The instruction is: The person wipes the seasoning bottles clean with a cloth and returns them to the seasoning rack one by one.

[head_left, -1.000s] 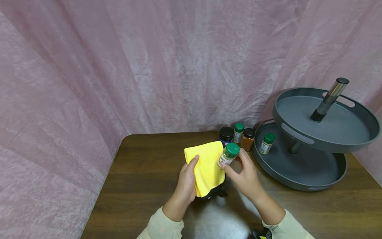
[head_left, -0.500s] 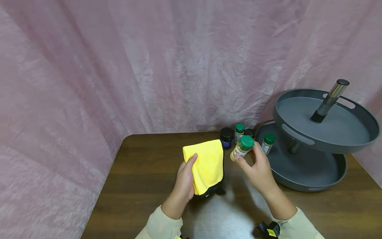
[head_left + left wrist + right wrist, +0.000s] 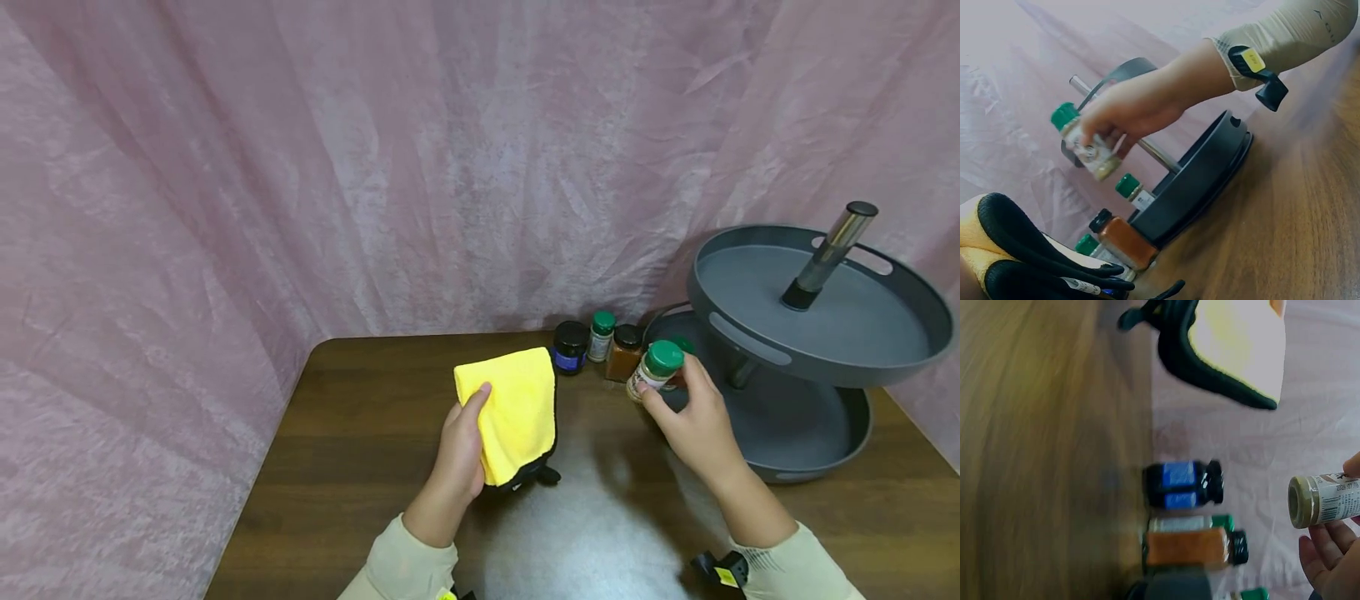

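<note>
**Wooden table [image 3: 360, 433] before a pink curtain [image 3: 375, 167], with the work seemingly partway along**

At the right stands a two-level gray stand, its upper tray [image 3: 750, 275] over a wider-looking lower tray [image 3: 780, 433]. One green-capped bottle, the trayed bottle [image 3: 1136, 192], is already in the lower tray. A second, the held bottle [image 3: 654, 371], is off the table in the right hand [image 3: 701, 425], thumb and fingers closed around its sides. It is tilted, near the left edge of the lower tray. The left hand [image 3: 461, 446] grips a folded yellow cloth [image 3: 517, 417], thumb on top; the cloth is well apart from the held bottle. Three containers stand on the table at the far side: a dark jar [image 3: 571, 346], a small green-capped bottle [image 3: 601, 336] and an orange-brown bottle [image 3: 624, 353]. If all belong to the same job, those three seem to be what is left besides the held bottle.

From the head, the held bottle and right hand hide most of the trayed bottle; the left wrist view shows its label, and the held bottle raised clear of it. Only the right wrist view shows the held bottle's base and barcode.
</note>
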{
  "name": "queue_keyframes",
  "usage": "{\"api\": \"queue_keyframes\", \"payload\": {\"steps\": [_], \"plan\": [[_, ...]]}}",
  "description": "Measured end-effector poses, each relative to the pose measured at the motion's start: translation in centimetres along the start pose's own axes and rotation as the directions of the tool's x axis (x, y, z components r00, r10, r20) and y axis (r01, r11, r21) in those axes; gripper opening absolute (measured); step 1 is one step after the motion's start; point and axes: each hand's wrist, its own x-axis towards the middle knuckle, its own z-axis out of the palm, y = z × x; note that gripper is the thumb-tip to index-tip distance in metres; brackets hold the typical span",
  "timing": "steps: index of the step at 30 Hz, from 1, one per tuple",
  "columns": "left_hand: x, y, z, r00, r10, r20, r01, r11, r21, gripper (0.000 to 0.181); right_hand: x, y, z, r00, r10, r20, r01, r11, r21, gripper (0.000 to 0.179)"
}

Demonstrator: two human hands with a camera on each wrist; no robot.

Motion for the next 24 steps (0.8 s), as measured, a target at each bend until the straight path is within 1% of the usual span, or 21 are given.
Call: {"api": "queue_keyframes", "payload": {"steps": [4, 9, 13, 18, 24], "plan": [[-0.2, 0.2, 0.0, 1.0, 0.002, 0.002, -0.002, 1.0, 0.001, 0.047, -0.3, 1.1, -0.9, 1.0, 0.008, 0.004, -0.008, 0.998, -0.059, 0.045], [-0.2, 0.2, -0.1, 1.0, 0.015, 0.021, -0.016, 1.0, 0.01, 0.048, -0.7, 2.3, -1.8, 0.997, 0.061, 0.036, -0.056, 0.991, -0.122, 0.047], [-0.2, 0.2, -0.1, 1.0, 0.017, 0.025, -0.017, 1.0, 0.014, 0.049, -0.8, 3.3, -2.5, 0.993, 0.104, 0.055, -0.095, 0.985, -0.143, 0.049], [-0.2, 0.3, -0.1, 1.0, 0.004, 0.021, -0.004, 1.0, 0.01, 0.049, -0.9, 4.7, -3.5, 0.987, 0.144, 0.066, -0.131, 0.975, -0.178, 0.053], [-0.2, 0.2, -0.1, 1.0, 0.0, 0.015, 0.0, 1.0, 0.019, 0.05, -1.1, 6.2, -4.2, 0.976, 0.178, 0.126, -0.144, 0.959, -0.243, 0.056]]}}
